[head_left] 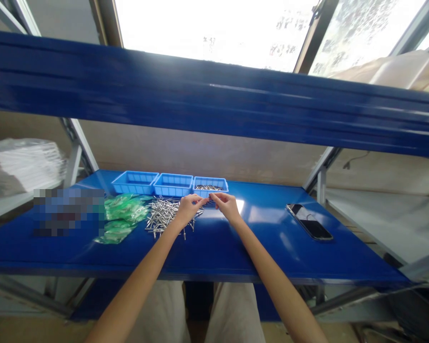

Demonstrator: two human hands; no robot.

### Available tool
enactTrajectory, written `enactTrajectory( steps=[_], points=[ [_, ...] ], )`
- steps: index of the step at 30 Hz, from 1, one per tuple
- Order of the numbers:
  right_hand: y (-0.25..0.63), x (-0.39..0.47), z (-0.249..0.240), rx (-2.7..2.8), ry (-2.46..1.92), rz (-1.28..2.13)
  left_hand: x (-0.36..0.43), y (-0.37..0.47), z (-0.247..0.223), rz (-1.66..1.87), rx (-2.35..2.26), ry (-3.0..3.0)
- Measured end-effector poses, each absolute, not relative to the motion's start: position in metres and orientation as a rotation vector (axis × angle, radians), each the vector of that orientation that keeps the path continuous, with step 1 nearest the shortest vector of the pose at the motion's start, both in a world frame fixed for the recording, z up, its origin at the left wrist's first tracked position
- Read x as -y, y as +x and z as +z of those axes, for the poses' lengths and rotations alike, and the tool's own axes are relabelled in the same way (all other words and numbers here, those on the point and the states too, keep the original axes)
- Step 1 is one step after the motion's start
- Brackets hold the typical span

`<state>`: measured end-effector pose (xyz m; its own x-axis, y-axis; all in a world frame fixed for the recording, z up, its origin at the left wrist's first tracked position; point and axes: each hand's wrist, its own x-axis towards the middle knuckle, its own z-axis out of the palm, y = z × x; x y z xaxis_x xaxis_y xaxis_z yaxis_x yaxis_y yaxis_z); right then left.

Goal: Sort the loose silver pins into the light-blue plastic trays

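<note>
My left hand (pixel 190 208) and my right hand (pixel 226 206) meet fingertip to fingertip just in front of the right-hand blue bin (pixel 210 194). Both are closed in a pinch. A tiny dark piece shows at the right fingertips, too small to name, and the left fingers hide whatever they grip. Under and left of my left hand spreads a loose pile of silver pop rivets (pixel 162 216). More thin metal pieces (pixel 209 187) lie inside the right-hand bin.
Two more blue bins, a left one (pixel 135 189) and a middle one (pixel 173 191), adjoin the right-hand bin. Green plastic bags (pixel 123 214) lie left of the rivets, beside a blurred-out patch. A phone (pixel 310 222) rests at the right. A blue shelf beam (pixel 214 100) crosses above the table.
</note>
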<state>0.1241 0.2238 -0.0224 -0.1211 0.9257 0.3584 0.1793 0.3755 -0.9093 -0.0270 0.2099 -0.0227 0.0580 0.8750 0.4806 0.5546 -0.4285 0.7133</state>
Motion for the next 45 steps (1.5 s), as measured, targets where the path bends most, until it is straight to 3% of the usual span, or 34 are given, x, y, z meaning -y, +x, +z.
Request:
enactTrajectory(
  steps=[15,22,29,36,45],
  points=[
    [0.125,-0.223,-0.024,1.592,-0.990,1.017,-0.215,-0.032,-0.025,1.572,-1.475,1.788],
    [0.123,-0.223,-0.027,1.640,-0.918,0.970,-0.213,-0.032,-0.031,1.321,-1.376,2.096],
    [0.124,-0.226,-0.029,1.576,-1.075,0.902,-0.215,-0.042,-0.024,1.403,-1.499,2.009],
    [0.143,-0.229,-0.026,1.370,-1.242,1.120,-0.218,-0.064,-0.022,1.099,-1.864,2.190],
    [0.145,-0.238,-0.023,1.330,-1.018,1.276,-0.221,-0.078,-0.020,1.312,-1.953,1.921]
  ],
)
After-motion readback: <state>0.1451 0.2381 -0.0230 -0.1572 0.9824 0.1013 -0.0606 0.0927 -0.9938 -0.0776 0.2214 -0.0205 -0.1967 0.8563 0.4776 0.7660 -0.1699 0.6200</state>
